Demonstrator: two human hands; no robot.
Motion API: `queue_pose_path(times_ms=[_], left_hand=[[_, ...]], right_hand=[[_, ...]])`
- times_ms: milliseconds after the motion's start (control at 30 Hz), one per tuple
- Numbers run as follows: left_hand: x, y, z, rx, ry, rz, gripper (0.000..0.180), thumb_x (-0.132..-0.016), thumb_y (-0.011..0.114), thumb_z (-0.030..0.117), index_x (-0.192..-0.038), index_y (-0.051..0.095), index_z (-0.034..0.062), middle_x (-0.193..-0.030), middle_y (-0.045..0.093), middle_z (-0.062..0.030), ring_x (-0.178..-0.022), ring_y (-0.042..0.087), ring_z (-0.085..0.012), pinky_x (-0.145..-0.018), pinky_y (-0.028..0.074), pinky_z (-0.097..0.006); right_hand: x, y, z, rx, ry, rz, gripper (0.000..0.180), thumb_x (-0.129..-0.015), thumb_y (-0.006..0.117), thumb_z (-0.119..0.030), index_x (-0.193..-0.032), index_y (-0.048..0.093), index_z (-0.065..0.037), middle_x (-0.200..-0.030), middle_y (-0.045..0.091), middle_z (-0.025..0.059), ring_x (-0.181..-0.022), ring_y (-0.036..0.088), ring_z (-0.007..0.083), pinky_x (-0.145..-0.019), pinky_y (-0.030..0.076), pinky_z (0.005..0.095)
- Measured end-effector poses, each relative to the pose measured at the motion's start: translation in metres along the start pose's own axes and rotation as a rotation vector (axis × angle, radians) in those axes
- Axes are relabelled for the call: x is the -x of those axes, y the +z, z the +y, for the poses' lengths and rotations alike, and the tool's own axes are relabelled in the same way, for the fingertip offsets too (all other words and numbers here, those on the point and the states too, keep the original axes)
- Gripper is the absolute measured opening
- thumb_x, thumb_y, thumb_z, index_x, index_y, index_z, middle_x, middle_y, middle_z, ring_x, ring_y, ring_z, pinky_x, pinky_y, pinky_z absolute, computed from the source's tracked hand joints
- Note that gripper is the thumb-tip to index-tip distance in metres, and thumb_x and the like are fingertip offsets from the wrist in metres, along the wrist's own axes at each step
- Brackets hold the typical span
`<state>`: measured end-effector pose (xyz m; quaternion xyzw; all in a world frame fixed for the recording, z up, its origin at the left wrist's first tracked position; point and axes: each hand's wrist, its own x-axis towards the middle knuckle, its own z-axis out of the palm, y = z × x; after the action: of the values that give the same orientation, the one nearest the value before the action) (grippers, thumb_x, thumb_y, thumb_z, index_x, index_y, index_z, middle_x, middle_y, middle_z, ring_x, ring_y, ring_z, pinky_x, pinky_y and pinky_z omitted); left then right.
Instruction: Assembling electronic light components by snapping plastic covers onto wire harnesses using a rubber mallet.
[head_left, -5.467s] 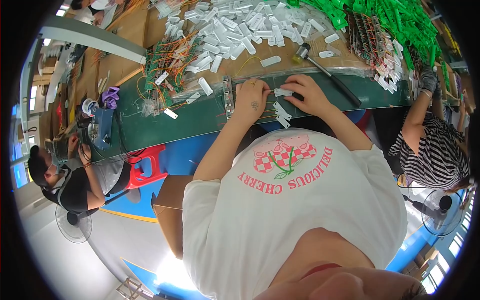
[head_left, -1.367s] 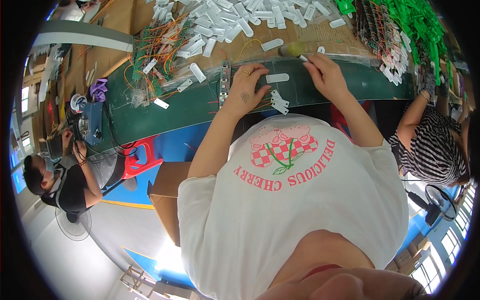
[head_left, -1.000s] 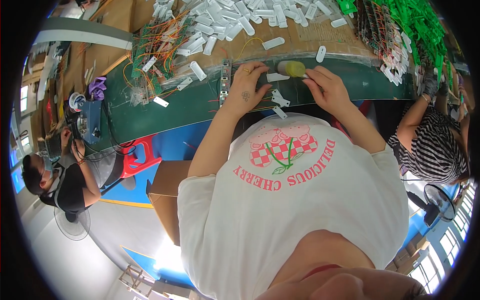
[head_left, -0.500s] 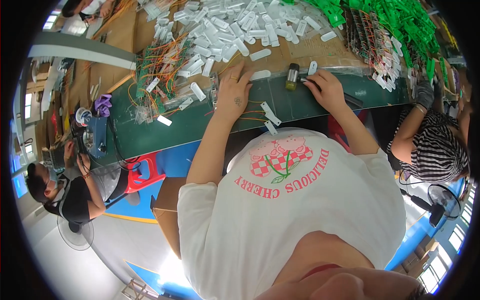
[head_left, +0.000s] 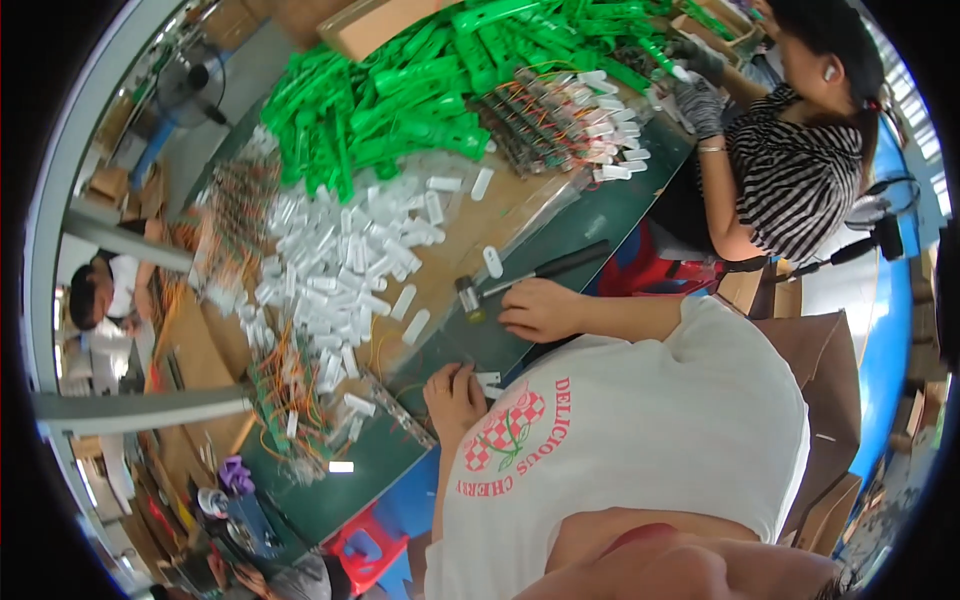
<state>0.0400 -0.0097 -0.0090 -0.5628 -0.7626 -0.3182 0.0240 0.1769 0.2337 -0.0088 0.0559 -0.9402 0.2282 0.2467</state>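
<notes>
My left hand is palm down at the bench's front edge, fingers bent and slightly apart, with no held thing visible. Small white tags lie against its right side, partly covered by the hand and shirt. To its left is a thin circuit-board strip. Farther right, my right hand rests on the green bench top with its fingers curled together. What they hold, if anything, is hidden. Just beyond it lies a hammer with a black handle, its head pointing left. A white oval cover sits past the hammer.
Heaped white covers and green plastic housings fill the far bench. Wired boards are stacked at right, others at left. A gloved co-worker works on the right; another person is far left. A red stool stands below.
The view has swung right, bringing the green heap and the gloved co-worker further in. My right hand's fingers have curled beside the hammer. My left hand's fingers are more bent.
</notes>
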Motion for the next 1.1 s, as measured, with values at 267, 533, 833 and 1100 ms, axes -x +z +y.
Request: queue_pose_path(times_ms=[267, 533, 833, 1100], left_hand=[[0.009, -0.005, -0.003, 0.010, -0.001, -0.038, 0.033, -0.078, 0.071, 0.007, -0.110, 0.067, 0.0125, -0.108, 0.057, -0.0099, -0.099, 0.055, -0.0322, -0.085, 0.043, -0.046], [0.007, -0.001, -0.002, 0.005, -0.056, -0.061, 0.035, -0.074, 0.074, 0.008, -0.108, 0.070, 0.0140, -0.105, 0.059, -0.0098, -0.097, 0.057, -0.0317, -0.083, 0.043, -0.044], [-0.011, -0.006, 0.005, 0.094, -0.071, 0.012, 0.031, -0.075, 0.071, 0.004, -0.104, 0.067, 0.0143, -0.104, 0.059, -0.0069, -0.095, 0.059, -0.0296, -0.081, 0.047, -0.044], [-0.005, -0.007, 0.007, 0.078, -0.129, 0.006, 0.031, -0.075, 0.072, 0.004, -0.104, 0.067, 0.0142, -0.105, 0.058, -0.0065, -0.094, 0.058, -0.0285, -0.080, 0.045, -0.042]], right_hand=[[0.000, -0.003, -0.015, -0.011, -0.004, -0.045, 0.018, -0.082, 0.070, -0.018, -0.095, 0.061, -0.008, -0.091, 0.053, 0.0098, -0.084, 0.058, 0.0307, -0.073, 0.049, 0.0414], [0.002, 0.003, -0.007, -0.012, 0.011, -0.101, 0.021, -0.081, 0.071, -0.018, -0.099, 0.063, -0.009, -0.096, 0.056, 0.0101, -0.086, 0.058, 0.0305, -0.072, 0.048, 0.0414], [-0.002, -0.001, -0.007, 0.025, 0.067, -0.092, 0.029, -0.076, 0.074, -0.010, -0.103, 0.063, -0.008, -0.101, 0.060, 0.0117, -0.090, 0.062, 0.0327, -0.075, 0.050, 0.0434], [-0.003, -0.002, -0.008, 0.003, 0.070, -0.133, 0.030, -0.075, 0.076, -0.011, -0.104, 0.064, -0.009, -0.103, 0.060, 0.0113, -0.092, 0.062, 0.0323, -0.078, 0.051, 0.0427]])
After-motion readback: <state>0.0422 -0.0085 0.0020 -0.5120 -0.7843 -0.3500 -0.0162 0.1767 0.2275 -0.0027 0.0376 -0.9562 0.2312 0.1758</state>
